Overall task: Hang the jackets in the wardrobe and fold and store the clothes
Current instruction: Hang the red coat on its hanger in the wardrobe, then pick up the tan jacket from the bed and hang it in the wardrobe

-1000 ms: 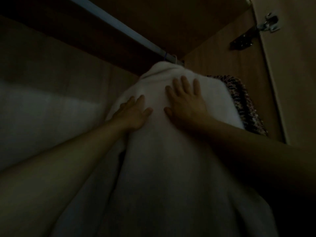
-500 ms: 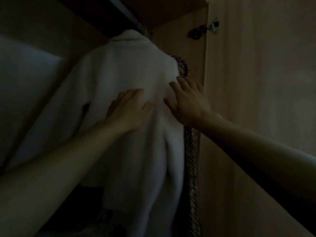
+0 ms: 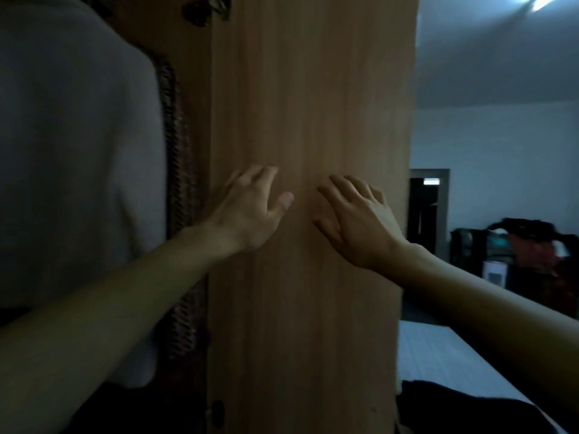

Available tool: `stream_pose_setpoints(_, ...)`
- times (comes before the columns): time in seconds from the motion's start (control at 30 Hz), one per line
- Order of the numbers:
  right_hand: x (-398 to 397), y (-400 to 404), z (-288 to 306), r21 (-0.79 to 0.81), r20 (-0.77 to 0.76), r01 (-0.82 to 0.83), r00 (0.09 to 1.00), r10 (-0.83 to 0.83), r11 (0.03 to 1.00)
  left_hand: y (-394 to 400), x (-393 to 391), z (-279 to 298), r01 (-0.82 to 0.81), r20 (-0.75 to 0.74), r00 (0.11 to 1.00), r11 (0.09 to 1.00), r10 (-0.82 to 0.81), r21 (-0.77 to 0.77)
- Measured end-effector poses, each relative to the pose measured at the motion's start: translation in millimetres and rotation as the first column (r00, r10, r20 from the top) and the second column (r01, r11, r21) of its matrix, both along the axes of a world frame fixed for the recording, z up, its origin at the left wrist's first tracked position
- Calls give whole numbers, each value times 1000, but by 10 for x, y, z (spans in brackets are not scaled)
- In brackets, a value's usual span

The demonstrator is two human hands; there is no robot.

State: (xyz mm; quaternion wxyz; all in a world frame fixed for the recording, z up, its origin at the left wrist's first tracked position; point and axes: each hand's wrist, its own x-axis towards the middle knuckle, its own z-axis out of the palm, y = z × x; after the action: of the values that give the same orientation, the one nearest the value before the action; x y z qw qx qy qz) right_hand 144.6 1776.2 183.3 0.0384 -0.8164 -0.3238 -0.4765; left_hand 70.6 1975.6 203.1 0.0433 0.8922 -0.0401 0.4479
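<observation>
A white fleecy jacket (image 3: 78,151) hangs inside the wardrobe at the left. Behind its right edge hangs a dark patterned knit garment (image 3: 180,189). My left hand (image 3: 250,208) and my right hand (image 3: 357,220) are both raised in front of the open wooden wardrobe door (image 3: 313,89), with fingers spread and holding nothing. Whether they touch the door cannot be told. Neither hand touches the jacket.
A door hinge (image 3: 208,9) sits at the top of the wardrobe side. A bed with a light sheet (image 3: 445,361) lies at the lower right with dark cloth (image 3: 438,405) on it. A dark doorway (image 3: 423,208) and a rack of clothes (image 3: 520,252) stand at the far right.
Both hands have come off the white jacket and moved right, in front of the wardrobe door. My view has swung right and down, bringing the room and bed into sight.
</observation>
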Motion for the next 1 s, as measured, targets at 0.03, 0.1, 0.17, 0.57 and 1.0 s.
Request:
stream_pose_setpoints(0.03,2,-225,-74,-2,-17,8,1000,-8,1000,-221,64,-71,18,-14,1000,1000,-18,-3)
stream_pose_setpoints(0.1,-9,-700,-212,5,-41,18,999,-18,1000,-678,161,-230,48,-50,998,999,-48,0)
stream_pose_setpoints(0.17,-28,-1210,-348,31,-66,14,998,-12,999,-1154,225,-393,73,-90,993,997,-72,8)
stream_pose_setpoints(0.57,-188,-3886,-1184,143,-300,158,948,-110,977,-3447,464,-1271,238,-309,924,971,-224,8)
stream_pose_setpoints(1.0,-169,-5877,-2075,107,-538,607,701,-468,787,-5312,1526,-2192,571,-434,720,818,-542,-74)
